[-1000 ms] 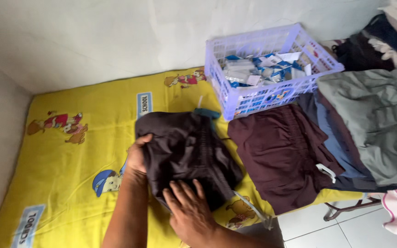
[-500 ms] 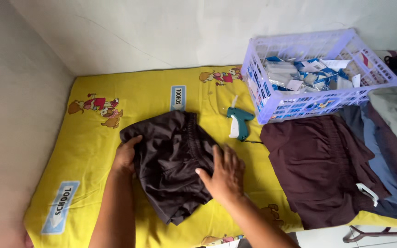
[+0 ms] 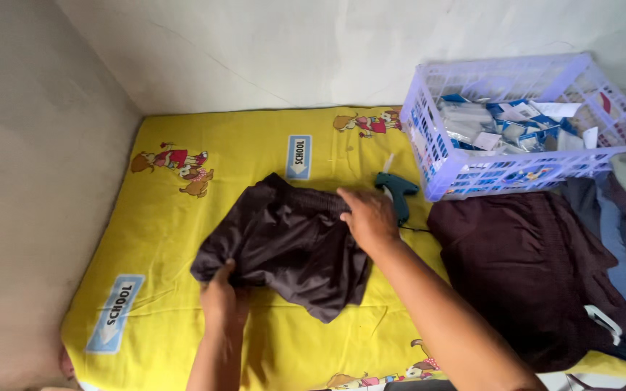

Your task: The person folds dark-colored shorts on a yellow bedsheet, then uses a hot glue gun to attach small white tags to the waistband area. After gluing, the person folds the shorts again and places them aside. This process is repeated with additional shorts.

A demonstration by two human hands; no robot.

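Dark shorts (image 3: 284, 246) are being pinched at the lower hem by the left hand (image 3: 224, 303); the right hand (image 3: 368, 215) is being pressed flat on the waistband. Just beyond that grip, the tagging gun (image 3: 397, 191) is probably at risk of being snagged.

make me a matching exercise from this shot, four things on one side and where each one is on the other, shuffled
Things:
1. dark brown crumpled fabric shorts
2. teal plastic tagging gun
3. lilac plastic lattice basket
4. maroon cloth garment laid flat

Places:
A. far right of the yellow printed mattress, against the wall
B. under both hands, mid-mattress
C. near side of the basket, on the right
D. just beyond the right hand, left of the basket

Pairs: 1-B, 2-D, 3-A, 4-C
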